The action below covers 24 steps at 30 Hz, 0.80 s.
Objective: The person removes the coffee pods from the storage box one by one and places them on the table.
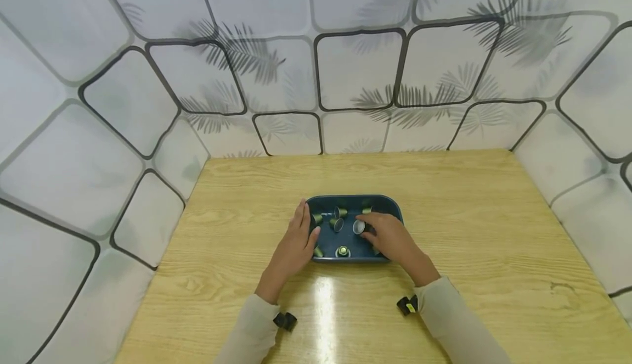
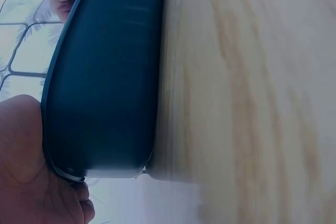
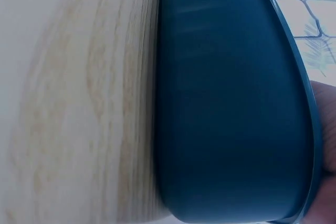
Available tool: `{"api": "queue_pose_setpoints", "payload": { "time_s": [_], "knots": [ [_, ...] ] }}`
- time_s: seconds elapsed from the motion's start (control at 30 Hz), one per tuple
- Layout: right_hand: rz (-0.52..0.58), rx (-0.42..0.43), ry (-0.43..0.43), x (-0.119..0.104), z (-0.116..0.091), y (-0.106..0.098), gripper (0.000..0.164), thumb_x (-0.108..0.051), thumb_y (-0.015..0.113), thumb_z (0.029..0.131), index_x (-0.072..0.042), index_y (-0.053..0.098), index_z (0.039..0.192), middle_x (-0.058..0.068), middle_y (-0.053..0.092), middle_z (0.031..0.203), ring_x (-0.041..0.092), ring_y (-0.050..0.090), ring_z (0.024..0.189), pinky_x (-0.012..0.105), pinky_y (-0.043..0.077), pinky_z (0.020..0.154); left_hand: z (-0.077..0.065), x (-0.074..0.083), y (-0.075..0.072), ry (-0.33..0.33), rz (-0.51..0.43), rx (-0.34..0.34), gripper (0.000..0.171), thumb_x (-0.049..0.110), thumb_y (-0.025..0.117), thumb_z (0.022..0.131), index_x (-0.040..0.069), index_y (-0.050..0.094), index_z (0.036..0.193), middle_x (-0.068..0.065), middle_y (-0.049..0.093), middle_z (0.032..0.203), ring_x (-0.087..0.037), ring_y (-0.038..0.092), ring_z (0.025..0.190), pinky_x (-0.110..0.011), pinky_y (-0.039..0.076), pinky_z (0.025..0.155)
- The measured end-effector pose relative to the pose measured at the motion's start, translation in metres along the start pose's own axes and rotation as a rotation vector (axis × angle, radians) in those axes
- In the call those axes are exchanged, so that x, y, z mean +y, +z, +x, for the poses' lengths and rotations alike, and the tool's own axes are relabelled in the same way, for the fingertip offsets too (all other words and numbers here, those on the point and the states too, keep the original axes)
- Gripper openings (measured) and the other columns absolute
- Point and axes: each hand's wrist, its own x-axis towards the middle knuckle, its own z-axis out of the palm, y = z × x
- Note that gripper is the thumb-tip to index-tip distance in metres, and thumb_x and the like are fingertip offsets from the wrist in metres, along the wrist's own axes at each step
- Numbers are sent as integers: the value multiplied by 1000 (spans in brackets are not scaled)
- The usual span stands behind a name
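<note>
A dark blue tray (image 1: 351,243) holds several small green coffee capsules with silvery rims. My left hand (image 1: 294,243) holds the tray's left end, fingers stretched along the outside and thumb over the rim. Between thumb and fingers, my right hand (image 1: 392,238) pinches one coffee capsule (image 1: 359,227) inside the tray, its round silver face turned left. Two capsules lie near the middle, one (image 1: 337,224) just below the other (image 1: 340,212). Another capsule (image 1: 343,251) stands near the front wall. In the left wrist view, the tray's outer wall (image 2: 105,87) hides the capsules; the right wrist view shows only its wall (image 3: 231,98) too.
The tray rests on a wooden table (image 1: 237,205) with light grain. Patterned fabric walls (image 1: 360,67) with dark outlines and leaf prints enclose the back and both sides. A black wrist device (image 1: 285,321) sits by the left cuff, another (image 1: 407,304) by the right.
</note>
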Motion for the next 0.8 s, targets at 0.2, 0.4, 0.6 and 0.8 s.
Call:
{"api": "queue_pose_setpoints", "payload": {
  "time_s": [0.2,0.4,0.6,0.8],
  "knots": [
    [75,65,17,-1,-5,1,45,-11,82,86,-3,69,129,13,73,116,28,71,102,43,59,82,-1,2,1,6,41,23,63,30,33,113,-8,11,159,-21,2,169,-32,9,155,-54,19,121],
    [153,153,23,0,-9,0,47,-3,84,82,0,70,126,16,72,117,30,71,102,43,59,81,-1,4,2,3,59,17,63,29,34,113,-8,11,159,-21,3,168,-32,9,155,-53,19,121],
    [229,205,15,3,-13,-3,46,2,83,81,1,70,125,16,72,117,27,72,96,38,60,77,-1,4,2,-2,86,10,63,31,32,113,-7,12,159,-20,2,169,-31,10,155,-52,21,121],
    [264,248,31,5,-15,-8,46,4,83,80,0,70,124,15,72,112,25,73,92,36,60,76,-1,5,0,-6,76,8,63,30,33,113,-7,11,159,-19,1,169,-32,9,155,-52,20,122]
  ]
}}
